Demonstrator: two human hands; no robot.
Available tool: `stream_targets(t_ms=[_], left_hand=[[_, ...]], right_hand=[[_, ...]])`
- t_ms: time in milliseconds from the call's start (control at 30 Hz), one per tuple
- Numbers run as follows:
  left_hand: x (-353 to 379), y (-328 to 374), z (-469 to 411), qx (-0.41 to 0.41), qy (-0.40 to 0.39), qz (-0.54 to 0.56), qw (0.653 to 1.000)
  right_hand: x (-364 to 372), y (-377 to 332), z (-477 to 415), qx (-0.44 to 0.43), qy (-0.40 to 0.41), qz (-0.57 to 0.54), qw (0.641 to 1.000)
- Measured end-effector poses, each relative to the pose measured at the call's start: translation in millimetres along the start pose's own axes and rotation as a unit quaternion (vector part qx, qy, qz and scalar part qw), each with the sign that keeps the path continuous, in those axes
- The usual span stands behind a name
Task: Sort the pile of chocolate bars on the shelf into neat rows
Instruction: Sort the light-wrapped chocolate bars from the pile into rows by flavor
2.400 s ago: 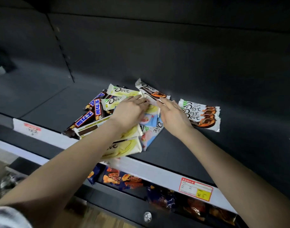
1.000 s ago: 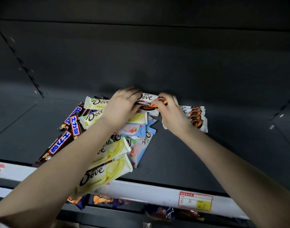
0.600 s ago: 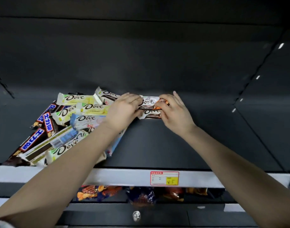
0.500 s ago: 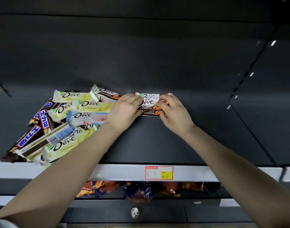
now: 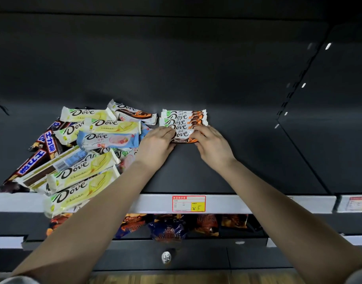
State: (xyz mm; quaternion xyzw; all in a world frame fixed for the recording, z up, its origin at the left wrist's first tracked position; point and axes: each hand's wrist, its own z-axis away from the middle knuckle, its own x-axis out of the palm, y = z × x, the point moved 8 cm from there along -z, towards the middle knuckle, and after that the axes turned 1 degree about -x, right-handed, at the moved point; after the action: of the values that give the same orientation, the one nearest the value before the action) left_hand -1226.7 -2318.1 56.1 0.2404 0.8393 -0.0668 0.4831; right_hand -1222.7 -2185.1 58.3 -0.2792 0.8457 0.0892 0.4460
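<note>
Dark shelf (image 5: 227,177) from our head view: our left hand (image 5: 155,143) and right hand (image 5: 212,143) pinch the ends of the front brown bar (image 5: 182,136), squaring it against its row (image 5: 183,117), so edges align. Beside it lies the unsorted pile (image 5: 90,144).

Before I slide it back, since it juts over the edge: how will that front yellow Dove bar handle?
The yellow Dove bar is flat, so it probably slides without rolling. Its glossy wrapper looks slippery. Overhanging the shelf edge, it may tip off if nudged outward.

Four brown-orange Dove bars (image 5: 183,125) in a neat overlapping row on the dark shelf (image 5: 258,160), pile (image 5: 83,144) of yellow, blue, brown bars jumbled just left — some overhanging the front edge
</note>
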Motion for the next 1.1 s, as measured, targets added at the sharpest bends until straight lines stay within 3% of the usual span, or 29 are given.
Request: stream_targets(t_ms=[367,667,1100], left_hand=[[4,-9,4,-0.068,0.023,0.04,0.997],[9,-16,6,-0.114,-0.012,0.063,0.991],[14,-21,9,-0.152,-0.056,0.095,0.982]], right_hand=[[7,7,2,0.04,-0.007,-0.015,0.999],[23,12,5,0.064,-0.123,-0.093,0.986],[26,-6,5,0.009,-0.147,-0.048,0.988]])
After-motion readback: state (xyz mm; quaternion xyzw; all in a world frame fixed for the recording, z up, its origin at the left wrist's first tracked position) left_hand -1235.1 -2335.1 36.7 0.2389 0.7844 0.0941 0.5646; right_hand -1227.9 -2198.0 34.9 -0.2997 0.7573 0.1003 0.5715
